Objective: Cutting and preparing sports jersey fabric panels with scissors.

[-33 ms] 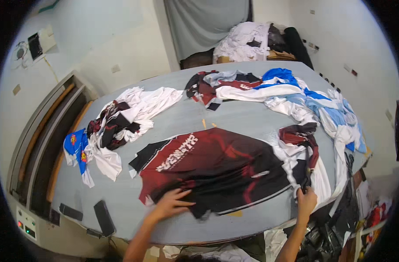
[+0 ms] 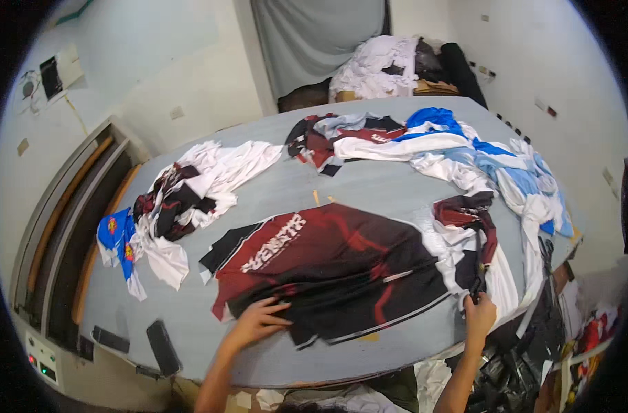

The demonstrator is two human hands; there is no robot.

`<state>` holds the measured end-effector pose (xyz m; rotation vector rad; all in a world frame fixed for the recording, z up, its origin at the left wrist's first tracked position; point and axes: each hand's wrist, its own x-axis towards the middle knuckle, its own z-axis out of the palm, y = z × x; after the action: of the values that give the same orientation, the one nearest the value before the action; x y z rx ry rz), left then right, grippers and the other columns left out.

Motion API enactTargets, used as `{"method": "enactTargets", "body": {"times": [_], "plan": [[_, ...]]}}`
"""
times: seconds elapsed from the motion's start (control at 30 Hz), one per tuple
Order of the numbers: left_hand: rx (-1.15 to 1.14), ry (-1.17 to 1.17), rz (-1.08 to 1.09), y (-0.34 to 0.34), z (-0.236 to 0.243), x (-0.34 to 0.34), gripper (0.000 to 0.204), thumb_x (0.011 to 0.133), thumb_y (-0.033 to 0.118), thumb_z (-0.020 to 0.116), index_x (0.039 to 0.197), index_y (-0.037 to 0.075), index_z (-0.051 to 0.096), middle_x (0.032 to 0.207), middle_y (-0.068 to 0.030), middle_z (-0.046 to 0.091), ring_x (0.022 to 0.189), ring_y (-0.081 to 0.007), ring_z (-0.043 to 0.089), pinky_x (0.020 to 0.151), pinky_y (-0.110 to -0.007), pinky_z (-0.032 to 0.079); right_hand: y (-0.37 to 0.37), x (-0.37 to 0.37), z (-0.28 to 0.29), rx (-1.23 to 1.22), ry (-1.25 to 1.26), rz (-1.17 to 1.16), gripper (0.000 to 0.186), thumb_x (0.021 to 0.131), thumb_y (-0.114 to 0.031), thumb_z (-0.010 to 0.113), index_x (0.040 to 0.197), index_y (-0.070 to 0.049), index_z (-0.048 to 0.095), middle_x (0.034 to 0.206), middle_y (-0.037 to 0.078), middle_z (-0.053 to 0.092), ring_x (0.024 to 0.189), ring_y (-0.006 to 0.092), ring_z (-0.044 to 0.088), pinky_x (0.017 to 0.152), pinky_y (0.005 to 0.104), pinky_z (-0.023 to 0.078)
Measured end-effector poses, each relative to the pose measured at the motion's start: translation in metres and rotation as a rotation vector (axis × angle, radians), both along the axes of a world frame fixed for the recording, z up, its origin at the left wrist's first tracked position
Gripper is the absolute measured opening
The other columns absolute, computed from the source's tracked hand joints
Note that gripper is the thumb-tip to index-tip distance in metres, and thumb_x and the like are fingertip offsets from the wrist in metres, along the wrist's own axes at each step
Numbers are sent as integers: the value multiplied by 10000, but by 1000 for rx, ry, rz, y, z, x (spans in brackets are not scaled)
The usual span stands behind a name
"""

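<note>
A dark red and black printed jersey panel (image 2: 341,268) with white lettering lies spread on the grey table (image 2: 369,358), with folds near its close edge. My left hand (image 2: 259,322) rests on the panel's near left part, fingers apart and holding nothing. At the panel's right end, my right hand (image 2: 480,313) is closed around the dark handles of what look like scissors (image 2: 478,275), their blades pointing away from me. The scissors lie over a heap of red, black and white fabric pieces (image 2: 465,213), which partly blends with their dark outline.
White and dark cut pieces (image 2: 211,172) lie at the left, beside a blue piece (image 2: 118,230). Blue and white fabric (image 2: 493,155) stretches along the far right. A black phone-like object (image 2: 164,346) sits near the front left edge. Black plastic bags (image 2: 500,372) are below the table at right.
The whole view has shifted slightly. My left hand has slid a little to the left on the panel, and the near folds have shifted slightly. My right hand keeps its grip.
</note>
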<state>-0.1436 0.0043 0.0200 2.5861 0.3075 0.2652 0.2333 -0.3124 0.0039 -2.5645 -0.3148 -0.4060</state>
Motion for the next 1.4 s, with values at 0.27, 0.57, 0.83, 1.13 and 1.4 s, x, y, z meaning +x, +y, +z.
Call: {"method": "enactTargets", "body": {"times": [0.27,0.57,0.83,1.13,1.4], "plan": [[-578,-143,320,-21,10,-29,272,777,157,646,1026,50,640,1181,-83,581,1208,-278,441,1038,-438,260,7,-44,14,-12,-168,299,473,712,-257,667,1067,33,552,1184,202,465,1106,404,423,942,467,338],[-121,-122,281,-54,16,-25,156,738,124,663,886,74,661,1146,-77,596,1165,-278,479,1017,-441,298,21,-60,0,-5,-283,592,198,702,-13,563,898,-4,532,1046,147,533,1173,378,393,1005,487,268],[-741,-971,160,-68,75,-111,79,777,8,619,856,6,624,924,-88,644,899,-172,595,771,-269,468,-95,-81,115,896,500,1006,159,751,-92,635,837,14,555,671,11,567,475,56,485,434,188,372],[-142,-69,340,102,43,-40,290,759,122,596,1040,68,640,856,-92,673,733,-170,623,666,-306,491,120,33,82,111,408,975,215,783,-174,576,677,10,609,500,88,545,409,157,512,415,292,398],[-706,-1541,139,210,362,3,162,892,96,498,962,-44,541,939,-132,565,881,-225,585,724,-291,540,227,79,310,723,-755,545,186,888,-221,485,875,-46,548,793,212,613,768,398,595,632,449,463]]}}
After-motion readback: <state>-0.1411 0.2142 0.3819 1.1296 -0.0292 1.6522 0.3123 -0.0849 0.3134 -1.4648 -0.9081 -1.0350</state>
